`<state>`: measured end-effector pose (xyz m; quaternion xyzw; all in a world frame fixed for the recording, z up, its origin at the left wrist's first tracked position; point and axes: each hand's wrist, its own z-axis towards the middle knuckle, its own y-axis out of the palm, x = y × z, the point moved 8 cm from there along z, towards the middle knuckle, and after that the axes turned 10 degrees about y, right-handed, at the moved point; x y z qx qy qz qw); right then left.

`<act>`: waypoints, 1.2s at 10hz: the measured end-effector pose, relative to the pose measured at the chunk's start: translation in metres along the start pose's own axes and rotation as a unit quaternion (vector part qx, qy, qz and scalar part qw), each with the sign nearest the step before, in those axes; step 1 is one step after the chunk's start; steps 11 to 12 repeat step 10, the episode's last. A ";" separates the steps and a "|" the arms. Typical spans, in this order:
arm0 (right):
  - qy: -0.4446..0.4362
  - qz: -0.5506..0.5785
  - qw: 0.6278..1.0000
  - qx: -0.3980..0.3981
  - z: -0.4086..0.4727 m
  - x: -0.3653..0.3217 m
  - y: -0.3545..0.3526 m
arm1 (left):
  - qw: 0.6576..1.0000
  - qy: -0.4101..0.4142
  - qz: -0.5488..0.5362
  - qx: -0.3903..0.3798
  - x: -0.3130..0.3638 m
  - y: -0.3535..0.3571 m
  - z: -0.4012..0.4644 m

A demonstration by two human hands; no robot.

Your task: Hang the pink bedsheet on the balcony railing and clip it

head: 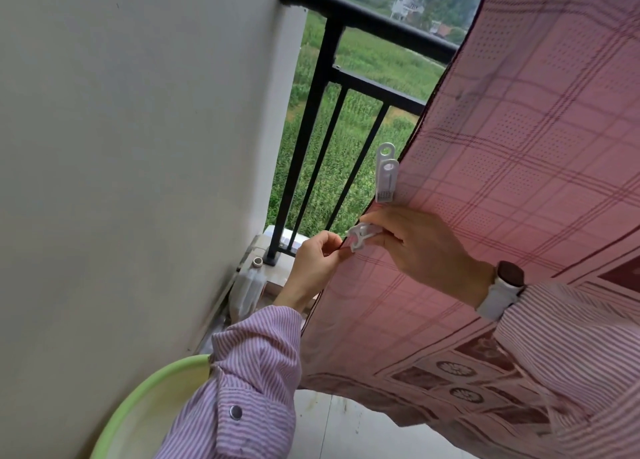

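The pink bedsheet (512, 167) hangs over the black balcony railing (363, 18) and fills the right side of the view, its dark-trimmed left edge running down in front of the upright bars. One white clip (386, 174) is already fastened on that edge, standing upright with its looped end at the top. Just below it the person's right hand (422, 247) lies against the cloth, thumb and fingertips closed around a second white clip (362, 236) at the sheet's edge; whether this one bites the fabric I cannot tell. The left hand (317, 261) is right beside it, fingers curled in narrow and pinching the dark hem just under the clip. Both arms wear striped pink sleeves, and a watch (507, 282) with a white strap sits on the right wrist. A green basin (152, 392) shows at the bottom left, near the pale wall (138, 146). At the foot of the railing, in the corner, stands a white plastic jug (247, 292).
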<state>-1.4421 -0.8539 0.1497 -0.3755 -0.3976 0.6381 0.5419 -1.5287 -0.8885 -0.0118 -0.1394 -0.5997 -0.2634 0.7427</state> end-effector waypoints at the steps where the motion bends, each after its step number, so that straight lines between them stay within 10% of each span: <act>1: 0.007 0.005 1.000 -0.005 0.003 0.000 0.005 | 1.000 0.008 0.005 0.007 -0.001 -0.001 0.002; 7: 0.066 -0.156 0.983 -0.065 0.008 0.002 0.049 | 0.984 0.077 0.093 0.130 0.006 -0.018 -0.025; 12: 0.015 0.037 0.998 0.046 -0.037 0.010 0.018 | 0.973 0.070 0.165 0.147 0.031 -0.016 -0.038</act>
